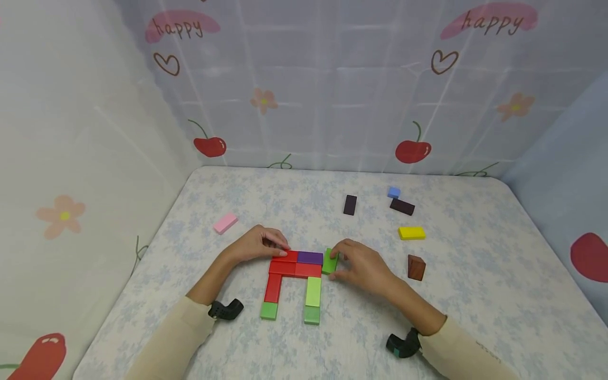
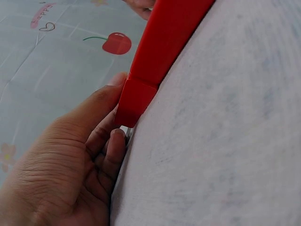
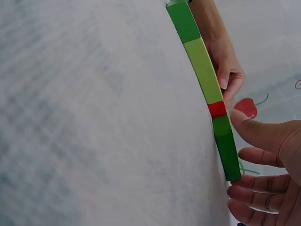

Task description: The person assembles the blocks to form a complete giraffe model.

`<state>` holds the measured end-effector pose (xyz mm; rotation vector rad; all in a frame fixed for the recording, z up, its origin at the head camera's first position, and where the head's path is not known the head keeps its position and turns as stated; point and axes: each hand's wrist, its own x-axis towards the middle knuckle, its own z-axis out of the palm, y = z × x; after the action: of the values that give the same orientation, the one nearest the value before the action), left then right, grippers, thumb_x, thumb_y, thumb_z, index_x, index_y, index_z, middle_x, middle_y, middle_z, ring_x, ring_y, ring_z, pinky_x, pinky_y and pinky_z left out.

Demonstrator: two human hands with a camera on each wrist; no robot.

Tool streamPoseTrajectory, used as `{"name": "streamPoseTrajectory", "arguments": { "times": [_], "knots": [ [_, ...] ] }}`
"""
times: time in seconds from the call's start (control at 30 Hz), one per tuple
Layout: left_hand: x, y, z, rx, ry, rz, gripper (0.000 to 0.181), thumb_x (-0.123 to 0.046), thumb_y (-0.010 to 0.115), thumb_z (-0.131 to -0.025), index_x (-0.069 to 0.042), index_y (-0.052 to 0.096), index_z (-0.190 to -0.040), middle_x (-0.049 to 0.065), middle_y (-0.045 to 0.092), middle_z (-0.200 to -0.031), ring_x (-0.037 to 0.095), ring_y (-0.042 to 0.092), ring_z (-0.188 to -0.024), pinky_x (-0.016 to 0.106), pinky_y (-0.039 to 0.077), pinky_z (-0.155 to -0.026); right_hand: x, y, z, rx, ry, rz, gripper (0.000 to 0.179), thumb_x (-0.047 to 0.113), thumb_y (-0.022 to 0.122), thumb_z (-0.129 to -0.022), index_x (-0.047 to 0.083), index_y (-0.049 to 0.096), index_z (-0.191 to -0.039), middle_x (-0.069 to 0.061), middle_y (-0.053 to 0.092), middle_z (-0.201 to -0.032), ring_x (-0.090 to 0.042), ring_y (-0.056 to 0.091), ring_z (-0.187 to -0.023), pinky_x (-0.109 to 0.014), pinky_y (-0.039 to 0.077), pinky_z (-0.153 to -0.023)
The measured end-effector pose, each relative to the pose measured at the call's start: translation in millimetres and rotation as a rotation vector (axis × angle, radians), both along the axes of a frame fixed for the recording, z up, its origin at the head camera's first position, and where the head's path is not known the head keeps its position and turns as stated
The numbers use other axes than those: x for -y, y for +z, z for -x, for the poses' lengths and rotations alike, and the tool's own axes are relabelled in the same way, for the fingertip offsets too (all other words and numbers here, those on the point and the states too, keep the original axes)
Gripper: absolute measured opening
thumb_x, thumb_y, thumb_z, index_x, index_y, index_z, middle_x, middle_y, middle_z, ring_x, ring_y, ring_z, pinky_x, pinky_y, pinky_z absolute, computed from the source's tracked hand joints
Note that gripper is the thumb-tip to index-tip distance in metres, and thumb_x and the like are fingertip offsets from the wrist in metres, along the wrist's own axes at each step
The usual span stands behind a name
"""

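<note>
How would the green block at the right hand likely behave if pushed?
The green block is probably stiff, given its straight edges. Its flat faces make rolling unlikely. Its smooth-looking surface may let it slide.

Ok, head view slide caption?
Left hand touches a red block; right hand holds a green block beside the purple block.

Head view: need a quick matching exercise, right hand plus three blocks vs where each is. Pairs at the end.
1. Right hand
2. Purple block
3. Pink block
4. Blue block

A. Just beyond a dark block
B. Farthest to the person's left of all the blocks
C. Fingers and thumb at a green block
D. End to end with a red block

Pairs: 1-C, 2-D, 3-B, 4-A
</note>
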<state>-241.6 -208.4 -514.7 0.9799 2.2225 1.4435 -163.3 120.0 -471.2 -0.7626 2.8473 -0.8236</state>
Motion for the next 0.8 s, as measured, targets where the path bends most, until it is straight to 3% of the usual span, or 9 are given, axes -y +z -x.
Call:
{"name": "streamPoseTrajectory", "arguments": {
  "times": [0.23,0.43,0.57,0.8],
  "knots": [
    [-1.3,1.2,1.2,0.004,0.000,-0.006,0.017,-0.011,0.081,-0.088,-0.015,0.083,-0.104,0.001,0.075,-0.102,0.018,0.062,-0.080,0.025,0.049,-0.066,-16,14.9,8.9,0.008,-0.032,0.054,0.039,0.029,0.087,-0.083,0.014,0.070,-0.115,0.000,0.067,-0.120,-0.020,0.063,-0.095,-0.031,0.052,-0.072],
    [-1.7,0.2,2.1,0.005,-0.003,-0.012,0.017,-0.011,0.081,-0.088,-0.012,0.082,-0.105,0.003,0.075,-0.102,0.017,0.062,-0.081,0.025,0.049,-0.067,-47,27.9,25.8,-0.090,-0.132,0.041,0.044,0.027,0.084,-0.086,0.008,0.068,-0.123,-0.011,0.067,-0.123,-0.029,0.065,-0.095,-0.033,0.052,-0.068],
    [-2.5,1.1,2.8,0.001,0.003,-0.024,0.018,-0.010,0.081,-0.088,-0.011,0.082,-0.106,0.004,0.075,-0.102,0.018,0.062,-0.080,0.025,0.049,-0.067,-71,35.5,37.7,-0.149,-0.194,0.025,0.046,0.024,0.082,-0.088,0.004,0.065,-0.126,-0.018,0.066,-0.124,-0.033,0.065,-0.097,-0.041,0.054,-0.069],
    [-1.0,-0.1,0.3,-0.010,-0.007,-0.003,0.018,-0.011,0.080,-0.089,-0.011,0.082,-0.107,0.003,0.075,-0.103,0.016,0.063,-0.083,0.025,0.049,-0.067,-111,41.2,50.8,-0.100,-0.336,-0.046,0.052,0.027,0.079,-0.091,-0.002,0.061,-0.130,-0.025,0.064,-0.121,-0.038,0.062,-0.101,-0.050,0.056,-0.072]
  ]
}}
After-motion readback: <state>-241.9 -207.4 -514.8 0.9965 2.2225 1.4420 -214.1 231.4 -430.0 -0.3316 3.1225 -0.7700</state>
